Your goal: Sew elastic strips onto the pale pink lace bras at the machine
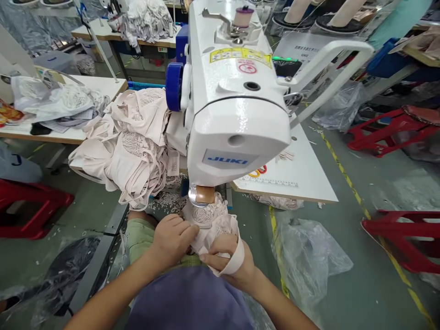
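A white sewing machine (233,96) fills the middle of the view, seen from above. Under its head lies a pale pink lace garment piece (209,220). My left hand (172,238) is closed, pinching the left side of that piece just below the needle area. My right hand (227,261) grips its lower right part, with a pale elastic band (237,259) looped over the fingers. The needle itself is hidden by the machine head.
A heap of pale pink garments (130,142) sits left of the machine on the table (302,178). Another table (68,133) with white fabric stands far left. Red stools (395,128) and clear plastic bags (305,256) lie on the floor.
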`<action>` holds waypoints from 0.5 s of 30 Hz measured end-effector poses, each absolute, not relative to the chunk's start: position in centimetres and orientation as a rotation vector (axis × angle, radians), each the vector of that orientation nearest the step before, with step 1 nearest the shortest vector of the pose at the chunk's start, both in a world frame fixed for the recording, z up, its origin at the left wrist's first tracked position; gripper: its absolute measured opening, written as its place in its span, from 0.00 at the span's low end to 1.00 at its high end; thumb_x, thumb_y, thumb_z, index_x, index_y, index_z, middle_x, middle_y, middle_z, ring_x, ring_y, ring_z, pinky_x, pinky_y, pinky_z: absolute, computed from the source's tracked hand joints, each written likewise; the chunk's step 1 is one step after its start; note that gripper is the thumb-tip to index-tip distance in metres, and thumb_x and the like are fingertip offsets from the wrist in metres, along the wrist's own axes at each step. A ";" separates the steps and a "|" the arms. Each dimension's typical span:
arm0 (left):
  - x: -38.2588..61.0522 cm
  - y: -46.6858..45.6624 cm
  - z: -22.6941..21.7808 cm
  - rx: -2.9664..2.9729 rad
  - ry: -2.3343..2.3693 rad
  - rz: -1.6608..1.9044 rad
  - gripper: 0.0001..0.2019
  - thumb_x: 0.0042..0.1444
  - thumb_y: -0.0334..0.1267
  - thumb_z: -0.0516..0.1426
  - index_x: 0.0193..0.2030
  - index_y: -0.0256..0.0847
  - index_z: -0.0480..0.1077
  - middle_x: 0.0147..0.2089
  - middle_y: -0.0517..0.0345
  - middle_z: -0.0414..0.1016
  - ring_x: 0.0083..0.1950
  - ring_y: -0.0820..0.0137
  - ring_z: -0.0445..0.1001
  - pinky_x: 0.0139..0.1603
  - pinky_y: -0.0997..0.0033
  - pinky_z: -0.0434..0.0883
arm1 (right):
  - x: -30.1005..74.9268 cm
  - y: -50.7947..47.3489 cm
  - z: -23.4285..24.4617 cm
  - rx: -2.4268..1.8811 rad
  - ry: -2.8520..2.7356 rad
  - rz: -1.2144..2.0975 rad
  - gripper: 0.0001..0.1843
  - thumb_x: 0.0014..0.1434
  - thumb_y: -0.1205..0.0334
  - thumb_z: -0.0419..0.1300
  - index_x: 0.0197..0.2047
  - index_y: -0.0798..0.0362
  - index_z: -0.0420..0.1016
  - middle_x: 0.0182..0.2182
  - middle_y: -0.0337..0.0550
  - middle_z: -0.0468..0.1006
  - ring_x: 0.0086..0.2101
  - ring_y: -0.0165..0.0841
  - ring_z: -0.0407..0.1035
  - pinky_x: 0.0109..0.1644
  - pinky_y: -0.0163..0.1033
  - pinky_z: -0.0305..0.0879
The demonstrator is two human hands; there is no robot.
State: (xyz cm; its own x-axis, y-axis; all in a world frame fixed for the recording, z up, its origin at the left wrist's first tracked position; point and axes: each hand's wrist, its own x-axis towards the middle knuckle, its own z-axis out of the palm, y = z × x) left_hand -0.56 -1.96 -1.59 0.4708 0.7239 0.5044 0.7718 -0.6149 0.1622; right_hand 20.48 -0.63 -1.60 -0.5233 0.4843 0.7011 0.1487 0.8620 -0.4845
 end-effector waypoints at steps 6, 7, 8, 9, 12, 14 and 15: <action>-0.4 -2.8 -1.6 -2.733 -1.516 -0.859 0.10 0.64 0.31 0.51 0.37 0.38 0.73 0.24 0.60 0.70 0.25 0.70 0.66 0.29 0.68 0.58 | 23.9 1.4 -4.1 -0.690 -2.348 0.818 0.12 0.63 0.64 0.58 0.48 0.48 0.77 0.35 0.42 0.80 0.34 0.33 0.75 0.38 0.38 0.70; -0.1 -3.2 -1.4 -2.847 -1.689 -0.881 0.12 0.65 0.33 0.50 0.32 0.39 0.72 0.23 0.61 0.68 0.24 0.71 0.64 0.27 0.70 0.57 | 24.8 2.1 -5.5 -0.855 -2.387 0.913 0.13 0.64 0.64 0.56 0.49 0.48 0.77 0.37 0.43 0.80 0.36 0.34 0.75 0.40 0.38 0.71; 0.2 -3.6 -1.1 -2.995 -1.900 -0.921 0.15 0.66 0.36 0.50 0.27 0.40 0.68 0.21 0.63 0.64 0.23 0.72 0.61 0.25 0.71 0.55 | 25.6 2.7 -7.0 -1.020 -2.412 0.988 0.15 0.64 0.64 0.54 0.51 0.48 0.77 0.41 0.45 0.80 0.40 0.35 0.75 0.43 0.40 0.71; 0.7 -4.1 -0.7 -3.167 -2.112 -0.974 0.19 0.67 0.40 0.49 0.23 0.40 0.62 0.20 0.64 0.59 0.22 0.74 0.58 0.24 0.73 0.53 | 26.3 3.3 -8.7 -1.149 -2.426 1.028 0.18 0.63 0.65 0.53 0.54 0.50 0.75 0.45 0.48 0.79 0.44 0.37 0.74 0.48 0.42 0.71; 1.6 -5.8 0.7 -3.576 -2.369 -1.224 0.25 0.67 0.51 0.49 0.20 0.41 0.51 0.20 0.65 0.50 0.22 0.77 0.51 0.22 0.75 0.51 | 27.8 3.9 -13.5 -1.156 -2.685 1.116 0.35 0.54 0.67 0.59 0.66 0.55 0.64 0.61 0.57 0.68 0.60 0.43 0.63 0.63 0.48 0.60; 0.9 -7.0 1.3 -3.532 -2.335 -1.320 0.26 0.65 0.55 0.50 0.20 0.40 0.56 0.21 0.63 0.56 0.23 0.74 0.58 0.25 0.75 0.59 | 28.4 3.8 -15.4 -1.120 -2.841 1.175 0.35 0.50 0.65 0.63 0.63 0.55 0.68 0.62 0.57 0.67 0.61 0.45 0.61 0.65 0.49 0.56; 0.0 -7.4 1.3 -3.399 -2.378 -1.337 0.25 0.64 0.56 0.51 0.21 0.41 0.62 0.23 0.61 0.62 0.25 0.72 0.63 0.28 0.73 0.64 | 28.8 3.8 -15.9 -1.149 -2.867 1.178 0.31 0.49 0.64 0.64 0.58 0.55 0.73 0.58 0.57 0.71 0.59 0.46 0.64 0.64 0.50 0.57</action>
